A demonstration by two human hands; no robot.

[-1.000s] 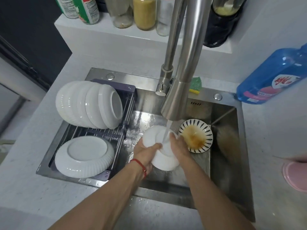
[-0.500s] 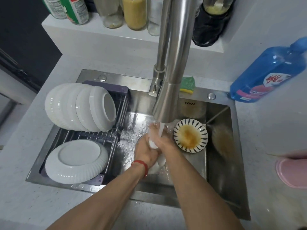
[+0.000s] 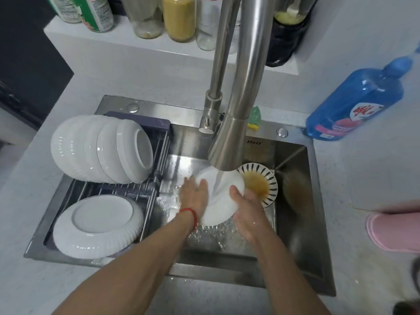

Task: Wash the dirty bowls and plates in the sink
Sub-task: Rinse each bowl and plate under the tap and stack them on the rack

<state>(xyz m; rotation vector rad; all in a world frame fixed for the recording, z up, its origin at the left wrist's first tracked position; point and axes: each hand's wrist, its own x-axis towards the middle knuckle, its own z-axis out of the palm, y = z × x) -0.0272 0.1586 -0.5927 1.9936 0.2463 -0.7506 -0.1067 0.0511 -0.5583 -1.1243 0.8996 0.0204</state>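
Note:
A white plate (image 3: 219, 208) is tilted under the running tap (image 3: 229, 142) in the steel sink (image 3: 302, 223). My left hand (image 3: 194, 196) grips its left edge, fingers spread on the face. My right hand (image 3: 246, 204) holds its right edge. Water streams onto the plate's middle. Behind my right hand lies a dirty bowl (image 3: 261, 181) with dark rim stripes and a brown stain inside. On the rack (image 3: 156, 185) at the left, white bowls (image 3: 102, 148) lean on edge, and one white dish (image 3: 97, 226) lies upside down.
A blue detergent bottle (image 3: 356, 105) lies on the counter at the right. A green sponge (image 3: 254, 118) sits behind the tap. Jars and cans line the ledge (image 3: 127, 39) at the back. A pink object (image 3: 395, 233) is at the right edge.
The white plate was bunched between both hands under the tap; now it is turned face up with my hands apart on its two edges. The camera has shifted slightly.

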